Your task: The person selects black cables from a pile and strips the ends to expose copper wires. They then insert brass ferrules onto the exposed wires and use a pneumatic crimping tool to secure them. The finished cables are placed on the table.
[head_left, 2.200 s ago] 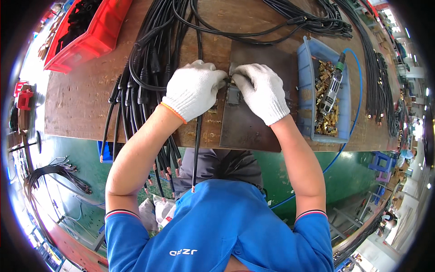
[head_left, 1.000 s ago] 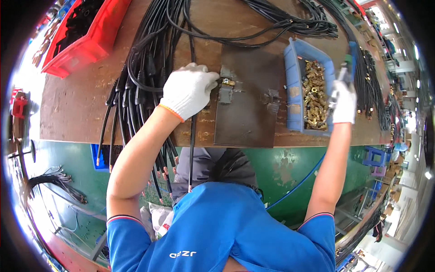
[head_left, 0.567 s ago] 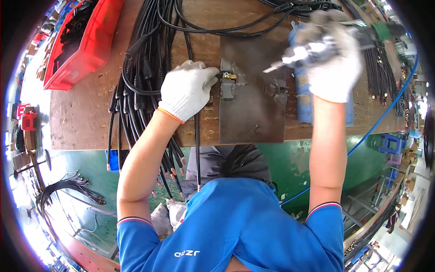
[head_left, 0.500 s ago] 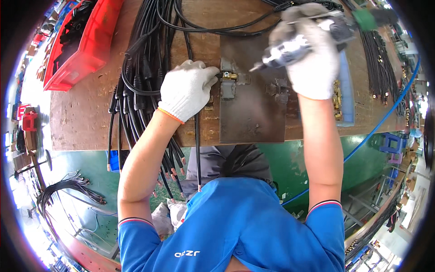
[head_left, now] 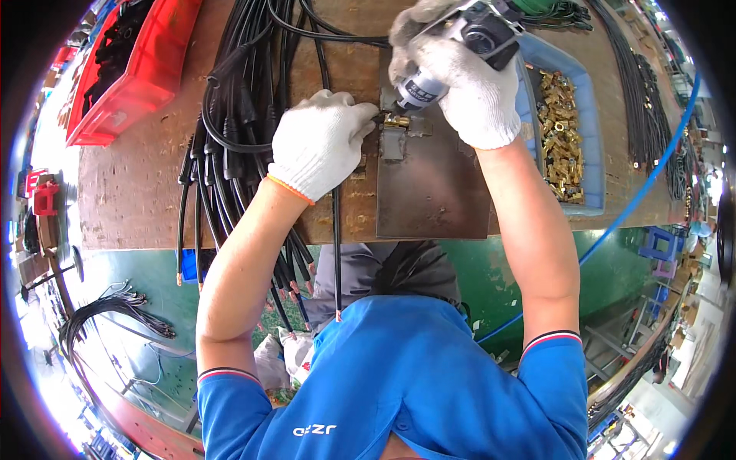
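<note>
My left hand [head_left: 318, 146], in a white knit glove, pinches the end of a black cable at the left edge of a dark metal plate [head_left: 433, 199]. A small brass connector [head_left: 396, 120] sits at the fingertips, in a holder on the plate. My right hand [head_left: 479, 96], also gloved, is wrapped round a power screwdriver [head_left: 422, 90] with a silver-grey body. Its nose points down toward the connector from the upper right. The bit's tip is hard to make out, so I cannot tell whether it touches.
Right of the plate stands a blue bin [head_left: 596, 153] of brass fittings. A bundle of black cables [head_left: 238, 130] hangs over the bench's front edge at left, near a red bin [head_left: 165, 77] of black parts. A blue hose [head_left: 636, 195] crosses at right; more cables lie beyond.
My right hand has brought the screwdriver left, tilting its nose down over the brass connector. The blue bin has come into fuller view. My left hand stays at the connector.
</note>
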`<state>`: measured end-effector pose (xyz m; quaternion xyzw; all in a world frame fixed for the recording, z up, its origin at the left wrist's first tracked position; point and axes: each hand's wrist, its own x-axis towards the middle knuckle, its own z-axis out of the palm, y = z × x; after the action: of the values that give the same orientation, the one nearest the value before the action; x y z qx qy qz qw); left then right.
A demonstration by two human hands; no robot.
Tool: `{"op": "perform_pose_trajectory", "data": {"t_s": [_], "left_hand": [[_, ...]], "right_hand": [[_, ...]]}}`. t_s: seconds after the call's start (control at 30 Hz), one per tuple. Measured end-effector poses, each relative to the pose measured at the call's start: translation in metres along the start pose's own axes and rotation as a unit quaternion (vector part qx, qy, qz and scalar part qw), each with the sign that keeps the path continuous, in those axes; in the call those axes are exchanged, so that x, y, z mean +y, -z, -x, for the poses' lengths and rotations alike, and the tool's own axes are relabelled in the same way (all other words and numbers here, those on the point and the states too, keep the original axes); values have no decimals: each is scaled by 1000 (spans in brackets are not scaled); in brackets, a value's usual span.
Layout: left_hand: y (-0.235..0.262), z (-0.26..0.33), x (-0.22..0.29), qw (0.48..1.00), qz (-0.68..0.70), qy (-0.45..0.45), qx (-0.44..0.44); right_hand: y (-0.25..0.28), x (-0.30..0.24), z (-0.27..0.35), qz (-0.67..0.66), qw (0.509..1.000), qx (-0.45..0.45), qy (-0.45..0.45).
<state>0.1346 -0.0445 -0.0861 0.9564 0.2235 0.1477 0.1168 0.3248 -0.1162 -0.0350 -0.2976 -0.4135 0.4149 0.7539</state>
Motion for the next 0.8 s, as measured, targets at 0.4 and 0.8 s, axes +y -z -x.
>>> {"op": "perform_pose_trajectory", "data": {"t_s": [0.4, 0.8], "left_hand": [[-5, 0, -2, 999, -4, -24, 46], [-9, -1, -3, 999, -7, -26, 31]], "right_hand": [[-1, 12, -3, 88, 990, -91, -63], [-4, 26, 7, 114, 993, -15, -22]]}}
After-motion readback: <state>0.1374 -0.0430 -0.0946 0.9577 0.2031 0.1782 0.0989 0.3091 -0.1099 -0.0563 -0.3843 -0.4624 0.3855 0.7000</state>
